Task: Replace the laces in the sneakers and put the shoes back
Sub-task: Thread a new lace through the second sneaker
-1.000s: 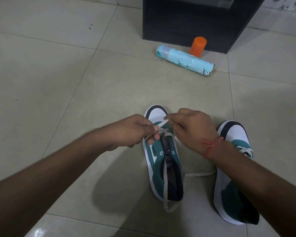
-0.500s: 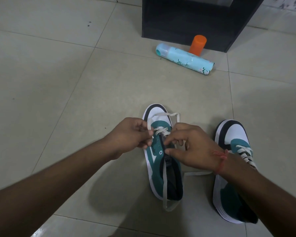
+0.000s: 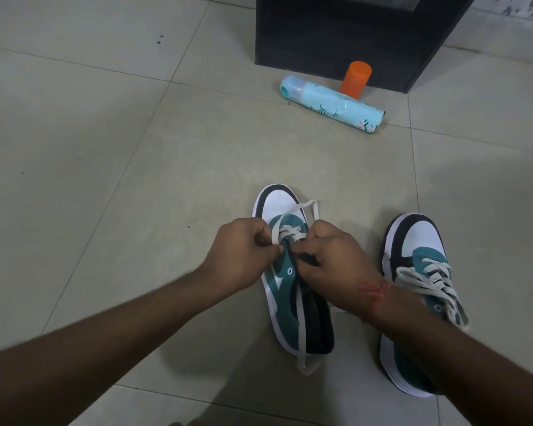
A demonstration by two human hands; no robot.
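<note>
On the tiled floor (image 3: 111, 186), the left hand (image 3: 243, 259) has stayed almost where it was a second ago, fingers curled, pinching the white lace (image 3: 291, 233) at the left row of eyelets near the toe of the half-laced sneaker (image 3: 285, 290). A second ago the lace tip stood up between the two hands; now a loop of lace lies slack over the white toe cap, so a pass through an eyelet looks to have just been pulled through.

The right hand (image 3: 336, 265), a red thread at its wrist, has dropped down from the toe toward the tongue. Its fingers are curled at the right row of eyelets; whether they pinch the lace or the tongue I cannot tell. I'd judge only the first crossings are done on this shoe: lower eyelets show bare, and a long tail of lace trails down past the heel onto the floor.

Right of it, near the person's right forearm, the second sneaker (image 3: 419, 290) sits with its lace (image 3: 428, 275) crossed all the way up, seemingly finished.

Toward the far edge of the floor lie a pale blue spray can (image 3: 330, 103) on its side and an orange cap (image 3: 355, 78) standing against a dark cabinet (image 3: 336, 32), possibly where the shoes go back.
</note>
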